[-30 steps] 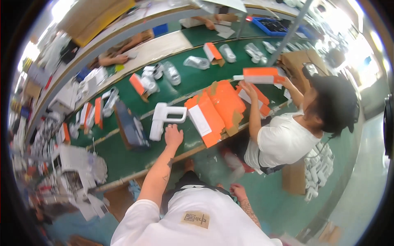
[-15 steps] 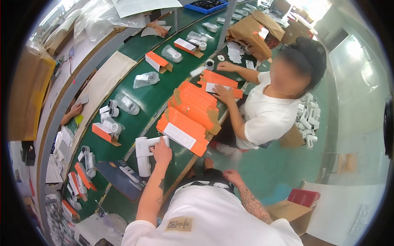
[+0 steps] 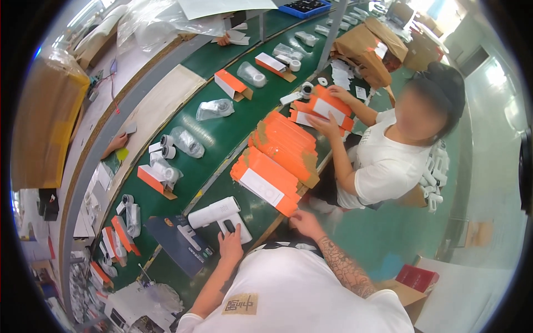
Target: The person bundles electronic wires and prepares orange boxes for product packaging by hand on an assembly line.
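Observation:
A white handheld vacuum cleaner body [image 3: 217, 215] lies on its side on the green bench, its thick barrel pointing left and its looped handle toward me. My left hand [image 3: 230, 244] is at that handle with the fingers apart, fingertips touching it rather than wrapped around it. At the bench edge, my right hand [image 3: 306, 225] has loosely bent fingers beside the near corner of a stack of flat orange cartons [image 3: 264, 176]; I see nothing in it. Left of the vacuum cleaner lies a dark blue box [image 3: 180, 244] with a picture of a similar device.
A co-worker [image 3: 400, 150] on the right holds a folded orange carton [image 3: 330, 104]. Bagged white parts [image 3: 187, 142] and small orange-and-white boxes [image 3: 157, 180] line the far belt. A brown paper-lined carton [image 3: 369, 50] stands at the back; a red box [image 3: 415, 277] is at lower right.
The vacuum cleaner has been turned, its barrel now lying leftward and its handle toward me. My left hand has shifted onto the handle. My right hand has moved up to the carton stack.

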The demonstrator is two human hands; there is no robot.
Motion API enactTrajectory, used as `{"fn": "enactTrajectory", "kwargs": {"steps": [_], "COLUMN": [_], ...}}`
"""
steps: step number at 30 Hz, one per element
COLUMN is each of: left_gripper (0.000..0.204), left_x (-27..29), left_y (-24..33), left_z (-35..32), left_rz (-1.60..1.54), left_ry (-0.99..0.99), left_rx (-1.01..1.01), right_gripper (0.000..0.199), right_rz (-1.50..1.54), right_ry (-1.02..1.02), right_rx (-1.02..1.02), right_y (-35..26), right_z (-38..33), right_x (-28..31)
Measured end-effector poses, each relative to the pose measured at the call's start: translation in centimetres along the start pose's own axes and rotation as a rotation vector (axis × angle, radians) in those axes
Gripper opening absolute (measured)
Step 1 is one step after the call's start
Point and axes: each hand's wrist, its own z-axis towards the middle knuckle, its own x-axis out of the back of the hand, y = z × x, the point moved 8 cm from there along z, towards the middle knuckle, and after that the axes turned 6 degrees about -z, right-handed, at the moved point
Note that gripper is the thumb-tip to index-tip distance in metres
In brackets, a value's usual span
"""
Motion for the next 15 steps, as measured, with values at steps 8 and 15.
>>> {"fn": "enactTrajectory", "kwargs": {"steps": [8, 15], "left_gripper": [0.04, 0.077], "left_x": [4.5, -4.5], "left_y": [3.0, 3.2], "left_z": [2.4, 15.6], "left_rz": [-0.429, -1.119], "left_ry": [0.124, 0.114], "left_rx": [0.075, 0.535], "right_gripper": [0.039, 0.062], "right_rz": [-0.372, -0.177], "right_ry": [0.377, 0.435], "right_rx": [0.164, -0.009], "right_y": [-3.9, 2.2], "right_z": [3.7, 6.4], "right_x": [2.5, 0.7]}}
